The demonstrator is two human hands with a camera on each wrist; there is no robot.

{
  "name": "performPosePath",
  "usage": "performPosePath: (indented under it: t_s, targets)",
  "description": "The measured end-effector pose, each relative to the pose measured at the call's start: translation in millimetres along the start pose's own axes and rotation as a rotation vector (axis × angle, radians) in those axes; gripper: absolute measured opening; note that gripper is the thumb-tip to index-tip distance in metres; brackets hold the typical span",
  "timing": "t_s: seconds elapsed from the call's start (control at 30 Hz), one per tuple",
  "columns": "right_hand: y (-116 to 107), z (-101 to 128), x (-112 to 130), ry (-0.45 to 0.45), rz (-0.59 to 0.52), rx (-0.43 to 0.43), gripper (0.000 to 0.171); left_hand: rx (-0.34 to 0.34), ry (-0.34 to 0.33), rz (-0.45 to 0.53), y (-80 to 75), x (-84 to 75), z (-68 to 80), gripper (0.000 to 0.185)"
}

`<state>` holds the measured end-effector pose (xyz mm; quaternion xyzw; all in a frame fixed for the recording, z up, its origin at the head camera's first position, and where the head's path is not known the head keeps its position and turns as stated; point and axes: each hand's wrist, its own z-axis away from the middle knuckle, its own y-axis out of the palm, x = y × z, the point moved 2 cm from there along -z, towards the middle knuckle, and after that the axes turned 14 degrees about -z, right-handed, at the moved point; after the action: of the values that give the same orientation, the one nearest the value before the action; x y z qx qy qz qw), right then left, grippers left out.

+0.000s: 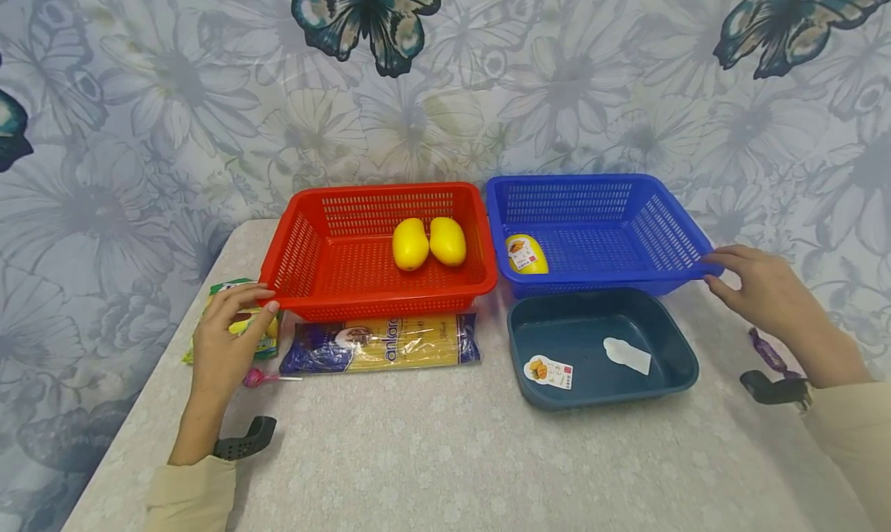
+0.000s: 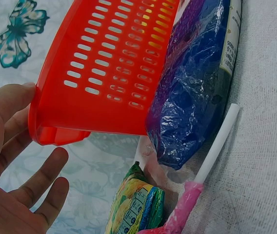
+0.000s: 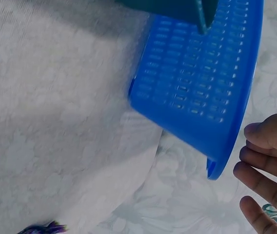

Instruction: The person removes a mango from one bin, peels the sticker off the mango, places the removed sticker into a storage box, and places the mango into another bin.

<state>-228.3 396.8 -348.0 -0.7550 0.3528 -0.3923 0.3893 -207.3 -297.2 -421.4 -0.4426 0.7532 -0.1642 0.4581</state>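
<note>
My left hand [image 1: 226, 339] is at the front left corner of a red slotted basket [image 1: 390, 304], thumb against its rim. In the left wrist view the left hand [image 2: 16, 161] has relaxed fingers beside the red basket [image 2: 104, 73]. Two yellow fruits [image 1: 411, 243] lie inside. My right hand [image 1: 755, 284] reaches the front right corner of a blue basket [image 1: 592, 286]. In the right wrist view the right hand [image 3: 267, 165] sits just off that blue basket [image 3: 202, 87], fingers loose. A labelled yellow fruit [image 1: 525, 255] lies in the blue basket.
A spaghetti pack [image 1: 379, 342], a green snack packet [image 1: 267, 345] and a pink lollipop [image 1: 261, 378] lie before the red basket. A dark teal tray [image 1: 602, 393] with two labels stands before the blue basket. A purple sweet [image 1: 766, 352] lies at the right.
</note>
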Motion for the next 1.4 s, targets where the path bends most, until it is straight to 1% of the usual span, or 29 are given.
performPosePath:
  t_s: [0.2,0.47,0.53,0.63,0.77,0.83,0.9,1.0,1.07,1.17,1.23,1.33,1.4]
  targets:
    - [-1,2,-7,0.019,0.017,0.004,0.030,0.002,-0.003,-0.009,0.5,0.5,0.5,0.024]
    - [1,3,-14,0.111,0.027,0.061,0.028,0.002,-0.005,0.003,1.2,1.9,0.9,0.024]
    - [2,3,-15,0.106,0.023,0.065,0.028,0.001,-0.003,0.007,1.4,2.5,1.1,0.024]
    - [3,5,-17,0.071,0.012,0.047,0.027,0.001,-0.001,0.000,1.3,2.2,0.8,0.024]
    - [4,7,-18,0.036,0.003,0.016,0.025,-0.003,-0.015,-0.027,-0.5,-3.1,-0.4,0.032]
    - [4,8,-18,0.028,0.002,0.004,0.025,-0.011,-0.012,-0.034,-2.8,-10.5,-2.0,0.037]
    - [4,8,-17,0.024,0.004,-0.005,0.025,-0.025,0.006,-0.035,-5.6,-20.9,-3.8,0.040]
    - [5,9,-16,0.015,0.003,-0.020,0.025,-0.038,0.052,-0.018,-9.3,-41.1,-7.1,0.042]
    - [5,10,-15,0.012,0.001,-0.023,0.025,-0.027,0.074,-0.001,-9.5,-55.5,-8.6,0.042]
    - [5,10,-15,0.016,0.005,-0.024,0.024,0.026,0.109,0.036,-5.9,-79.5,-11.9,0.043]
    - [5,10,-14,0.022,0.012,-0.023,0.024,0.064,0.149,0.066,-0.6,-96.1,-15.5,0.043]
    - [5,9,-14,0.035,0.023,-0.020,0.024,0.123,0.206,0.113,11.5,-119.7,-22.8,0.043]
    - [6,10,-15,0.040,0.023,-0.021,0.024,0.166,0.241,0.151,22.8,-135.2,-28.1,0.044]
